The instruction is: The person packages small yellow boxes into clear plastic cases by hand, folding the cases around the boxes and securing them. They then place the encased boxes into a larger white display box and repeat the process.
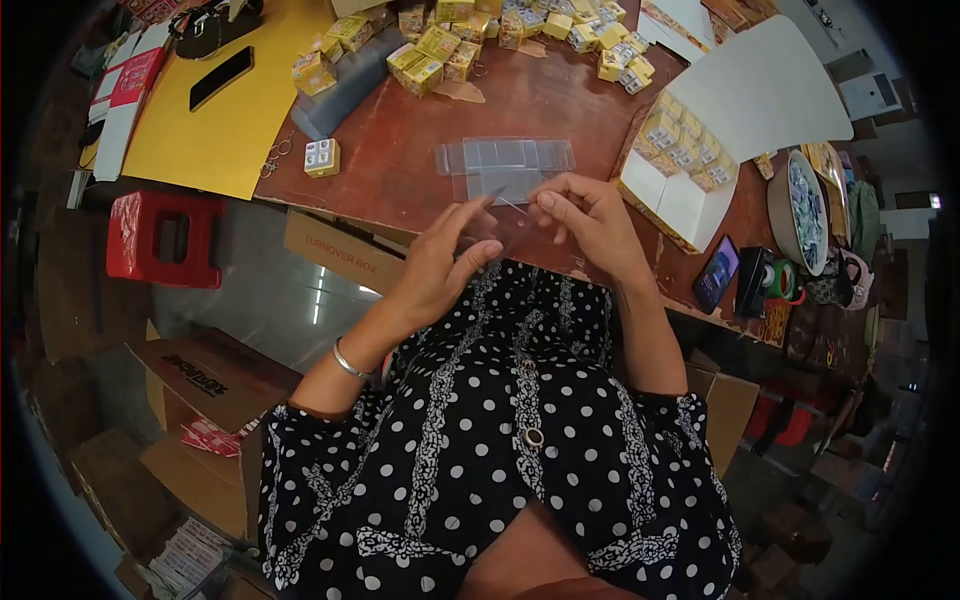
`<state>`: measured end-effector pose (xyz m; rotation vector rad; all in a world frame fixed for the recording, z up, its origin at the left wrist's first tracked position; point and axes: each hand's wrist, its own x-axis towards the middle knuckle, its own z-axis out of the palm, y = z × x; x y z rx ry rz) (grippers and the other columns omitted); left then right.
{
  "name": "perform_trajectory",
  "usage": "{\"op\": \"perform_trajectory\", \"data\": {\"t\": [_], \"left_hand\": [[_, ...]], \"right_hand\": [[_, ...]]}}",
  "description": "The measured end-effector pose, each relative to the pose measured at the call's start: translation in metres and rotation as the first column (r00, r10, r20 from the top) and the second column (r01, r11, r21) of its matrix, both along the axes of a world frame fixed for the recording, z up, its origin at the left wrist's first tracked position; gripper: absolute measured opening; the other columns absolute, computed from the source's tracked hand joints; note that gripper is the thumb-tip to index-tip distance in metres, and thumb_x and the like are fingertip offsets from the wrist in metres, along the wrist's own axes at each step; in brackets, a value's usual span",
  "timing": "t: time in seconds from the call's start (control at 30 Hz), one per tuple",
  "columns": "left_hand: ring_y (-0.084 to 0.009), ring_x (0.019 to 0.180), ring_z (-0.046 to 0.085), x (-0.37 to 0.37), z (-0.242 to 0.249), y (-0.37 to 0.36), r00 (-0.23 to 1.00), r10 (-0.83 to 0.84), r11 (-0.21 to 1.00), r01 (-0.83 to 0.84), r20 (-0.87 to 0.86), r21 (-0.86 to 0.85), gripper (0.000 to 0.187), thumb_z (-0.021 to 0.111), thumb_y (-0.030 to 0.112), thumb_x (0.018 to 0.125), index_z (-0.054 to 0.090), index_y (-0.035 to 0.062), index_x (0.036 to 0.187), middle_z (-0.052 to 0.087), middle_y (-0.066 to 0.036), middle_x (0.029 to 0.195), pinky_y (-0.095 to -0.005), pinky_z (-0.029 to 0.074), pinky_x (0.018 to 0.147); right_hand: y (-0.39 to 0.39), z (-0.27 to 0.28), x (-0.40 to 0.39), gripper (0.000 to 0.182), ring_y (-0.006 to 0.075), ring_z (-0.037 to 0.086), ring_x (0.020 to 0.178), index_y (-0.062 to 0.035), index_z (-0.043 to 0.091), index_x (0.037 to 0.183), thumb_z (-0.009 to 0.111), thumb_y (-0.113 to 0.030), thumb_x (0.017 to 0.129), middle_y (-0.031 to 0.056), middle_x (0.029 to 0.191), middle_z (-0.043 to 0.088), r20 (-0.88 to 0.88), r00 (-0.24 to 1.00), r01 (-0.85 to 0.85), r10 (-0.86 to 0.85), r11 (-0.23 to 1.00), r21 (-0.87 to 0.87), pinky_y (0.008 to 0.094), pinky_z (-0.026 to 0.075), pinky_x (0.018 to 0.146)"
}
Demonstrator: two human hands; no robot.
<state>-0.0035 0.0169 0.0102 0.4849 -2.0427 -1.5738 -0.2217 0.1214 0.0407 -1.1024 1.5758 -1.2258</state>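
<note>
Between my hands, at the table's front edge, is a clear plastic box (512,222), its outline faint and partly hidden by my fingers. My left hand (445,255) curves around its left side, thumb and fingers apart with the plastic between them. On the other side my right hand (592,222) pinches an edge of it between thumb and bent forefinger. Just beyond my fingertips, flat clear plastic box blanks (505,158) lie on the red-brown table (400,190).
Small yellow cube boxes (437,45) are heaped at the back. One cube (322,157) stands alone at left, near metal rings (278,152). An open white-lined carton (665,200) holds rows of cubes at right. A phone (716,272) and a bowl (797,210) lie beyond; a red stool (165,240) stands left.
</note>
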Motion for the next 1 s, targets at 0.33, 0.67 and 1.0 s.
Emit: {"op": "perform_trajectory", "data": {"t": [0.33,0.67,1.0], "left_hand": [[-0.0169,0.092,0.061,0.038,-0.022,-0.013,0.984,0.172,0.888,-0.176,0.047,0.426,0.050,0.039,0.031,0.107,0.048,-0.0031,0.142,0.058,-0.009,0.109,-0.0299,0.051,0.083],[-0.0166,0.106,0.062,0.051,-0.042,-0.021,0.970,0.238,0.839,-0.229,0.045,0.493,0.046,0.062,0.015,0.098,0.045,0.0011,0.138,0.057,-0.008,0.119,-0.0298,0.050,0.092],[-0.0159,0.110,0.061,0.048,-0.033,-0.021,0.965,0.255,0.817,-0.185,-0.055,0.546,0.049,0.069,0.013,0.095,0.047,0.0025,0.137,0.057,-0.009,0.120,-0.0293,0.051,0.093]], "right_hand": [[-0.133,-0.032,-0.027,0.029,0.0126,0.066,0.084,0.0005,0.069,0.112,0.064,-0.026,0.100,0.0069,0.095,0.073,-0.355,0.923,0.073,-0.150,0.972,-0.222,0.0260,0.053,0.073],[-0.257,-0.049,-0.013,0.054,0.0357,0.059,0.113,-0.0036,0.063,0.119,0.080,-0.035,0.079,0.0196,0.117,0.061,-0.867,0.297,0.150,-0.400,0.916,-0.371,0.0449,0.052,0.093],[-0.197,-0.023,-0.033,0.054,0.0316,0.067,0.091,-0.0039,0.061,0.122,0.078,-0.036,0.082,0.0142,0.101,0.069,-0.783,0.374,0.052,-0.497,0.854,-0.518,0.0414,0.054,0.081]]}}
